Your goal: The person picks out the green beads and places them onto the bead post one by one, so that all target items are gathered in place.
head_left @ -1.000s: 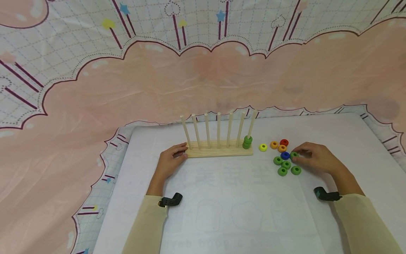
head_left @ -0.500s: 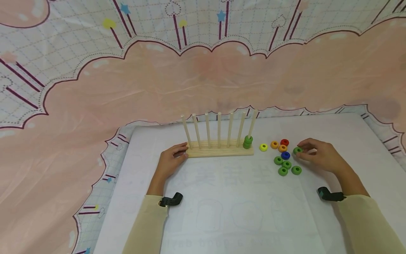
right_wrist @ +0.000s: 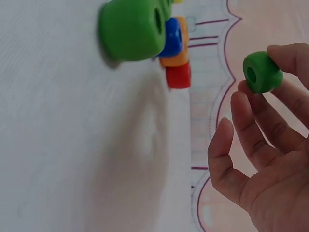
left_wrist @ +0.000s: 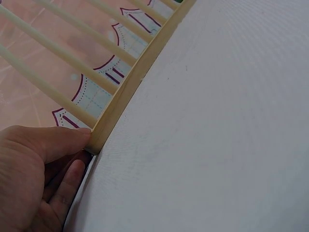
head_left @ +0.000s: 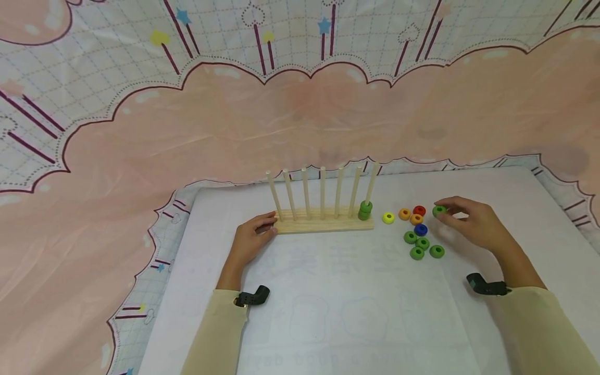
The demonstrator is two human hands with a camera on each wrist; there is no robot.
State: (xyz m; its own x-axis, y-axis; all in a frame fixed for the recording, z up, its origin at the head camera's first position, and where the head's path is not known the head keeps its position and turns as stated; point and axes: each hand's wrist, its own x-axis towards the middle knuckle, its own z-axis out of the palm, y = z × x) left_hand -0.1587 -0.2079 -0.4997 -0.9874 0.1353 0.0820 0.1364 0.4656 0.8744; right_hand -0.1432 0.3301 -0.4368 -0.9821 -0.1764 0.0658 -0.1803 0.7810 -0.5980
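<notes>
A wooden peg rack has a flat base and a row of several upright pegs; two green beads are stacked on its rightmost peg. My left hand holds the base's left end, and in the left wrist view its thumb lies against the base corner. Between the thumb and fingertips of my right hand is a green bead, pinched above the table with its hole showing. That hand is just right of a loose group of beads, near the red bead.
Around the group lie a yellow bead, two orange beads, a blue bead and several more green beads. A white sheet covers the table, with a patterned cloth behind.
My right hand has picked up the green bead from beside the blue one and raised it away, toward the back of the table. The left hand stays on the rack's end.
</notes>
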